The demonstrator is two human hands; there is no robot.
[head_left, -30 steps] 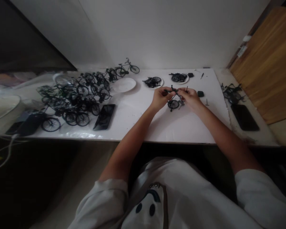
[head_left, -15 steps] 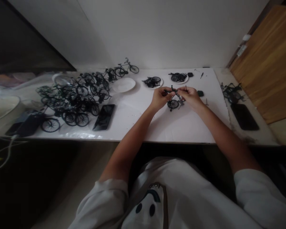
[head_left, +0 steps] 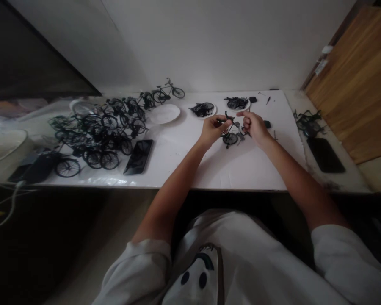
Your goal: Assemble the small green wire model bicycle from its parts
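Note:
My left hand (head_left: 213,130) pinches a small dark model bicycle (head_left: 230,138) near its top, between thumb and fingers. One wheel of the bicycle hangs below the fingertips; the hand covers part of the frame. Just to the right is my right hand (head_left: 254,128), its index finger stretched toward the bicycle's upper end. Its other fingers are curled round a thin dark rod (head_left: 249,109) that sticks up above the knuckles. What kind of tool the rod is, I cannot make out.
Several finished-looking model bicycles (head_left: 97,133) crowd the table's left side, near a phone (head_left: 139,156) and a white plate (head_left: 178,113). Bicycle parts lie on two plates at the back (head_left: 213,111). Right of the white board (head_left: 241,180) are another dark phone (head_left: 325,155) and more parts (head_left: 309,122).
My right hand has drawn back from the bicycle and turned, its index finger now extended and the others curled. My left hand still holds the bicycle in about the same place.

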